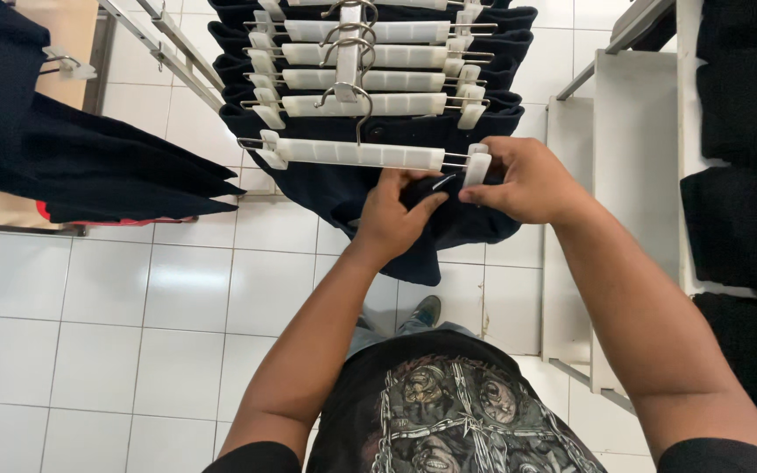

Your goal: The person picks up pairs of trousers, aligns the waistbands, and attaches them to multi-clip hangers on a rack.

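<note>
**A:** Front clip hanger [357, 154], the white one nearest the camera, is what both hands are working on. It's hanging at the near end of a row of matching white hangers [365, 81], all hooked on one rail and each carrying a dark navy garment [413, 229].

**B:** What's each hand doing exactly?

**A:** The right hand [526, 182] is closing around the hanger's right clip [477, 165], fingers curled over it and thumb pressing from below, looks like it's squeezing the clip so the cloth seats properly. The left hand [393, 215] is pinching a fold of the navy fabric just under the bar, fingers narrowed on the cloth, probably feeding the waistband edge up toward that clip.

**B:** And the left clip?

**A:** The left clip [272, 151] is sitting out at the far left end of the bar with nobody touching it. Can't tell if it's biting fabric yet.

**B:** Anything else around?

**A:** More dark garments [89, 166] are hanging on another rack at the left, with a bit of red peeking out underneath. White shelving [633, 158] is standing at the right, holding folded black clothes [738, 219]. White floor tiles [133, 333] below, and the person's printed black shirt [457, 412] is filling the near edge.
</note>
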